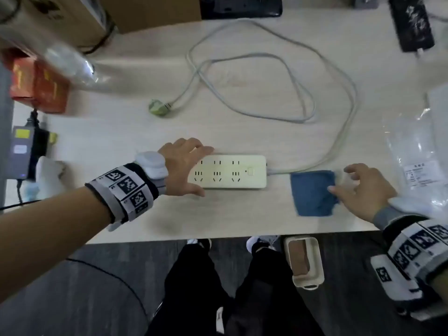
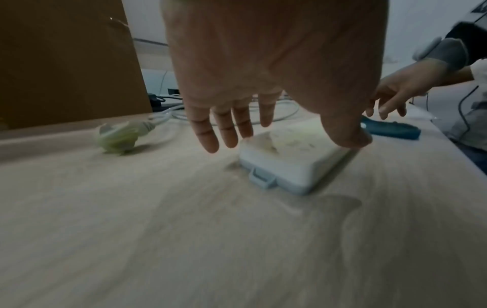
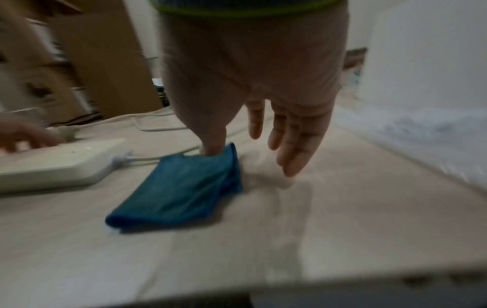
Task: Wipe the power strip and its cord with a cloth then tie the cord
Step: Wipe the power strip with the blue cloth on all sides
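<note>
A cream power strip [image 1: 228, 172] [image 2: 290, 166] [image 3: 52, 164] lies flat near the table's front edge. Its grey cord [image 1: 274, 59] loops across the far side of the table and ends in a plug [image 1: 158, 108] [image 2: 118, 137]. My left hand [image 1: 189, 169] [image 2: 279, 137] spans the strip's left end with straight fingers, the thumb at its near edge. A folded blue cloth [image 1: 312, 192] [image 3: 179, 187] lies just right of the strip, over the start of the cord. My right hand [image 1: 341, 180] [image 3: 250, 154] is spread, with its thumb touching the cloth's right edge.
A clear plastic bag [image 1: 419, 151] lies at the right edge. Red boxes [image 1: 38, 86] and a grey device [image 1: 21, 151] sit at the left. Cardboard boxes [image 1: 145, 10], a black strip [image 1: 240, 6] and a black adapter [image 1: 412, 23] line the back. The table's front edge [image 1: 218, 236] is close.
</note>
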Demonstrator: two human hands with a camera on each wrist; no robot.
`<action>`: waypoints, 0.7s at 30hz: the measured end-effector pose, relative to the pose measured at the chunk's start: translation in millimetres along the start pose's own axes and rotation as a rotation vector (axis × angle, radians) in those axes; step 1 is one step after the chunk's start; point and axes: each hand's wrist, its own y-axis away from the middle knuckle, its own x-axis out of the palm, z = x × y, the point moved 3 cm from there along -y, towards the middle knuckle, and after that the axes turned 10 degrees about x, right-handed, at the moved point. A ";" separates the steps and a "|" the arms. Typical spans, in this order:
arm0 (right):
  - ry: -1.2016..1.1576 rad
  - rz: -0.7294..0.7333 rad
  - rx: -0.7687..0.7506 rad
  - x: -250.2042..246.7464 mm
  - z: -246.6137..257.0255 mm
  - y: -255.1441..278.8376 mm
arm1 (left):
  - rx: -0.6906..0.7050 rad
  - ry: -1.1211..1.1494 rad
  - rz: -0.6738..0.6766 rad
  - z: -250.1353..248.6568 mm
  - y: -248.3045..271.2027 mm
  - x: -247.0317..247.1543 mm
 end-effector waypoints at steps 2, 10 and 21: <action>-0.087 -0.056 0.087 1.7 -5.1 2.8 | -0.034 -0.042 -0.019 0.5 0.8 3.7; -0.319 -0.017 0.186 31.1 9.6 12.2 | -0.044 0.031 -0.264 1.1 0.9 19.8; -0.557 -0.272 -0.261 -35.3 92.5 37.9 | -0.023 0.068 -0.300 12.3 -16.0 16.0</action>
